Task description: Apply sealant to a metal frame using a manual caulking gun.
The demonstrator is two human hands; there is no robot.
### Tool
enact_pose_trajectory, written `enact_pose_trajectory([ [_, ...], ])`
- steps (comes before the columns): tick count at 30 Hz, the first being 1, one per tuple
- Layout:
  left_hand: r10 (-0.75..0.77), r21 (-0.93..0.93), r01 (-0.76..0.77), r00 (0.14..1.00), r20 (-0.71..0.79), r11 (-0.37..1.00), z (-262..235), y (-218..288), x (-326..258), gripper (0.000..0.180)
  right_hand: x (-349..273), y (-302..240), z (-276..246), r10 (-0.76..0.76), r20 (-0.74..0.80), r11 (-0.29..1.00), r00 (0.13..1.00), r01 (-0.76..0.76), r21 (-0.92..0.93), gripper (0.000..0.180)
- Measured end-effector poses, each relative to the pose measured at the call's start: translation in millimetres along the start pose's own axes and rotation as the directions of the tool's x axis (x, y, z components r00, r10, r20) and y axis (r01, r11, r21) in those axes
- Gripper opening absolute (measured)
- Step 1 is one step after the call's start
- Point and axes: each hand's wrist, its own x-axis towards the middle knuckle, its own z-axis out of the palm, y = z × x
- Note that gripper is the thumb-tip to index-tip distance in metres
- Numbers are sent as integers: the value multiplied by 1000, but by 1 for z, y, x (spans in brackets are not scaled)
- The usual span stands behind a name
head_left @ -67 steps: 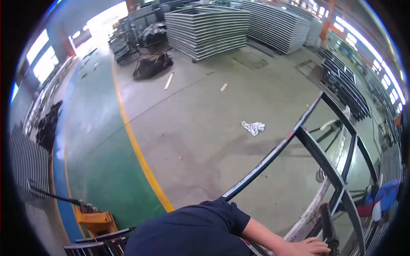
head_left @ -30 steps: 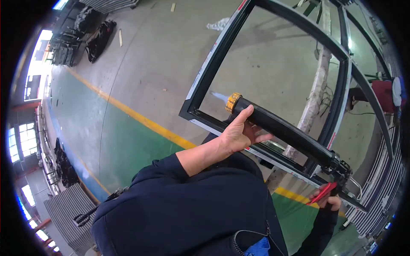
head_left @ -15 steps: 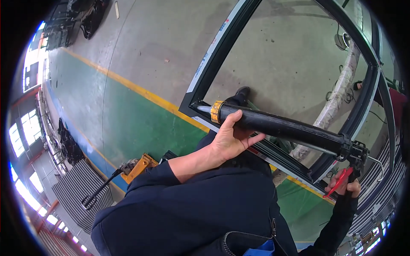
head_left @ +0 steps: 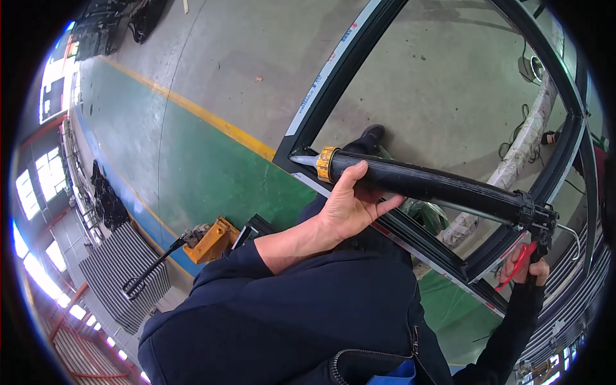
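Observation:
A black caulking gun (head_left: 430, 185) with a yellow front ring lies across the view, its pale nozzle (head_left: 304, 160) reaching into the near left corner of a dark window frame (head_left: 346, 83). Beneath the barrel, close behind the ring, my left hand (head_left: 350, 208) is wrapped round it, the thumb on top. My right hand (head_left: 527, 268) grips the handle and the red trigger (head_left: 517, 267) at the far right end. Whether the nozzle tip touches the frame I cannot tell.
A long wrapped roll (head_left: 513, 160) lies on the floor beyond the frame. On the left stand an orange pallet jack (head_left: 213, 241) and a stack of grey ribbed profiles (head_left: 125, 273). A yellow line (head_left: 212, 120) crosses the floor. Another person's foot (head_left: 550, 137) shows at right.
The whole view has shifted slightly, with the frame appearing farther right. My right hand's red trigger looks closer to the handle. Both hands keep their hold on the caulking gun.

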Motion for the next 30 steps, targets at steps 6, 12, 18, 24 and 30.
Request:
enact_pose_trajectory([
  [6,25,19,-25,1000,14,1000,0,2,3,48,15,-4,-2,-38,35,998,999,40,-46,41],
  [12,45,6,-45,997,67,999,-1,2,4,45,22,-6,-2,-62,119,994,991,72,-82,34],
  [18,69,24,-71,995,69,997,-3,1,7,52,21,-11,0,-80,131,990,988,94,-108,33],
  [24,32,22,-34,995,96,999,-4,4,10,53,15,-10,11,-93,56,985,994,100,-137,35],
  [30,16,9,-17,996,87,1000,-6,5,13,47,13,-5,18,-80,-52,989,995,73,-130,36],
])
